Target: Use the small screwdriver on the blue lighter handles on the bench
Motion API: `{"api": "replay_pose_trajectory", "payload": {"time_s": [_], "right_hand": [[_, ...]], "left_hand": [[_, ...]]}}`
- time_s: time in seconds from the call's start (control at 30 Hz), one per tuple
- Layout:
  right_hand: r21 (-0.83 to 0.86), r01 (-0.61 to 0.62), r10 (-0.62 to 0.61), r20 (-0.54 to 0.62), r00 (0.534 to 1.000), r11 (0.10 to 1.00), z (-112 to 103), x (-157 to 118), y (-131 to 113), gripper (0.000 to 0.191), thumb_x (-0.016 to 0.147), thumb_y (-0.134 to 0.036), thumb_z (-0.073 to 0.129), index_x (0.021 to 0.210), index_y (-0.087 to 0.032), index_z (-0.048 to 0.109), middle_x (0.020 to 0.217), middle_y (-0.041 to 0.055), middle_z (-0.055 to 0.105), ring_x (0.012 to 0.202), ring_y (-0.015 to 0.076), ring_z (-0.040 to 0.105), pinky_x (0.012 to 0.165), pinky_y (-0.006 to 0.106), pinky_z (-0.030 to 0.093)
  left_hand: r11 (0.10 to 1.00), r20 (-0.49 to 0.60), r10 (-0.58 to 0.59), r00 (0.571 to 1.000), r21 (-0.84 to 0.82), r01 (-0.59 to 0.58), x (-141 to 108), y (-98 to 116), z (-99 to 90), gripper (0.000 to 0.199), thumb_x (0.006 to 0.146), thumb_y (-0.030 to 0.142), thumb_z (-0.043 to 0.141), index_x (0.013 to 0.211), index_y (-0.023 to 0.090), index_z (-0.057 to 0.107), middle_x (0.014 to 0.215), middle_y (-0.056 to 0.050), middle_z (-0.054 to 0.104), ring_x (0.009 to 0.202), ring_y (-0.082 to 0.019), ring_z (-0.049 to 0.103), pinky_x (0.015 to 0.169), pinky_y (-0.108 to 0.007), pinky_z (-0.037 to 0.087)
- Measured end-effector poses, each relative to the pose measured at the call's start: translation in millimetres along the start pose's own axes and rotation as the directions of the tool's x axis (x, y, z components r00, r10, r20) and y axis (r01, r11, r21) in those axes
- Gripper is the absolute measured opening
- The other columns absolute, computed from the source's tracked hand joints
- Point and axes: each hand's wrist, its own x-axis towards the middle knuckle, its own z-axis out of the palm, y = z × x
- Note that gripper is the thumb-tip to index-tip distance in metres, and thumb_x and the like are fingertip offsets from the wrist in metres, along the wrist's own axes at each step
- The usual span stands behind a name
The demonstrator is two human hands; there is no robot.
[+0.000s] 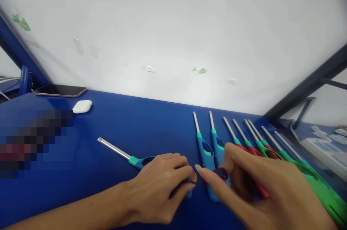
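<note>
My left hand (165, 183) is closed around a blue long-necked lighter (138, 162) with a teal collar; its metal tube (114, 148) points to the upper left. In the closed fingers of my right hand (260, 183) is what looks like a small screwdriver (221, 174) with a dark purple handle. Its thin shaft reaches towards my left fingertips, where the contact point is hidden. Just behind my right hand lie two more blue lighters (207, 157), partly covered by it. Red lighters (253, 149) lie beside them, also partly hidden.
Green lighters (322, 190) continue the row to the right. Towards the back left of the blue table (130, 118) are a phone (59, 90) and a white case (82, 106). A white panel (173, 34) rises behind, with dark frame bars at both sides. Pixelation hides something at left.
</note>
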Motion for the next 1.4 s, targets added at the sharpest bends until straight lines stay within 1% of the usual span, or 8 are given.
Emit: {"api": "replay_pose_trajectory", "payload": {"time_s": [0.13, 0.3, 0.47, 0.67, 0.87, 0.97, 1.1, 1.4], "right_hand": [[-0.013, 0.006, -0.006, -0.011, 1.0, 1.0, -0.6, 3.5, -1.3, 0.054, 0.105, -0.059, 0.058, 0.067, -0.025, 0.041, 0.045, -0.0121, 0.041, 0.03, 0.0039, 0.04, 0.033, 0.016, 0.031], [0.108, 0.036, -0.033, -0.032, 0.999, 0.993, -3.5, 4.6, 2.8, 0.022, 0.102, -0.043, 0.068, 0.123, -0.035, 0.066, 0.079, -0.0087, 0.076, 0.055, 0.0091, 0.071, 0.047, 0.013, 0.051], [0.222, -0.001, -0.007, 0.034, 0.999, 0.975, -2.9, 1.5, 5.8, 0.005, 0.104, -0.037, 0.064, 0.101, -0.036, 0.068, 0.075, -0.0114, 0.074, 0.057, 0.009, 0.075, 0.049, 0.012, 0.053], [0.068, 0.01, -0.01, 0.0, 1.0, 0.998, -0.3, -1.1, 5.7, 0.036, 0.105, -0.061, 0.059, 0.091, -0.028, 0.061, 0.046, -0.014, 0.048, 0.028, 0.0062, 0.046, 0.033, 0.013, 0.037], [-0.029, 0.056, -0.057, -0.045, 0.997, 0.998, 1.2, 3.3, 0.8, 0.055, 0.102, -0.059, 0.063, 0.068, -0.025, 0.038, 0.043, -0.012, 0.043, 0.027, 0.0047, 0.043, 0.032, 0.016, 0.032], [0.006, 0.021, -0.021, -0.013, 1.0, 1.0, -1.8, 4.8, 1.6, 0.047, 0.102, -0.062, 0.061, 0.074, -0.026, 0.055, 0.044, -0.0126, 0.047, 0.028, 0.0053, 0.045, 0.032, 0.015, 0.035], [0.172, -0.011, 0.014, -0.019, 1.0, 0.985, -4.0, -0.2, 3.8, 0.029, 0.103, -0.055, 0.064, 0.119, -0.033, 0.073, 0.055, -0.0102, 0.063, 0.036, 0.0089, 0.058, 0.04, 0.015, 0.047], [0.049, -0.128, 0.131, -0.072, 0.989, 0.991, -0.7, 16.4, -7.4, 0.044, 0.093, -0.073, 0.064, 0.089, -0.032, 0.081, 0.046, -0.001, 0.058, 0.046, 0.0201, 0.065, 0.04, 0.024, 0.051]], "left_hand": [[1.0, 0.025, 0.016, 1.0, -0.004, -0.016, 1.0, -1.1, -0.5, 0.013, 0.104, 0.022, 0.047, 0.091, 0.023, 0.051, 0.088, 0.001, 0.062, 0.078, -0.015, 0.056, 0.075, -0.03, 0.046], [1.0, 0.014, 0.018, 1.0, 0.003, -0.018, -0.4, -0.5, -0.2, 0.011, 0.103, 0.02, 0.047, 0.093, 0.023, 0.051, 0.087, 0.002, 0.061, 0.079, -0.015, 0.056, 0.076, -0.029, 0.047], [0.999, 0.011, 0.015, 1.0, 0.03, -0.015, -1.2, 0.0, -0.2, 0.006, 0.103, 0.022, 0.05, 0.099, 0.024, 0.054, 0.09, 0.001, 0.064, 0.078, -0.016, 0.055, 0.075, -0.031, 0.045], [1.0, 0.026, 0.004, 1.0, 0.019, -0.004, 0.8, 0.4, -1.1, 0.01, 0.102, 0.021, 0.05, 0.092, 0.024, 0.05, 0.088, 0.001, 0.062, 0.077, -0.015, 0.055, 0.073, -0.03, 0.045], [1.0, 0.04, 0.01, 0.999, 0.015, -0.011, -1.2, -2.6, 0.8, 0.009, 0.102, 0.024, 0.047, 0.096, 0.023, 0.053, 0.09, 0.0, 0.063, 0.08, -0.016, 0.057, 0.076, -0.031, 0.046], [1.0, 0.029, 0.019, 0.999, 0.009, -0.02, -2.1, -2.6, 0.3, 0.008, 0.101, 0.024, 0.048, 0.096, 0.024, 0.053, 0.09, 0.001, 0.063, 0.078, -0.016, 0.055, 0.074, -0.03, 0.045], [1.0, 0.021, 0.024, 1.0, 0.006, -0.024, -1.9, -1.0, -0.5, 0.007, 0.102, 0.023, 0.049, 0.098, 0.023, 0.055, 0.091, 0.0, 0.064, 0.079, -0.015, 0.057, 0.074, -0.03, 0.046], [1.0, 0.009, 0.013, 1.0, -0.002, -0.013, -1.2, 0.0, 0.1, 0.004, 0.1, 0.022, 0.052, 0.099, 0.024, 0.055, 0.09, 0.002, 0.064, 0.076, -0.015, 0.055, 0.072, -0.03, 0.046]]}}
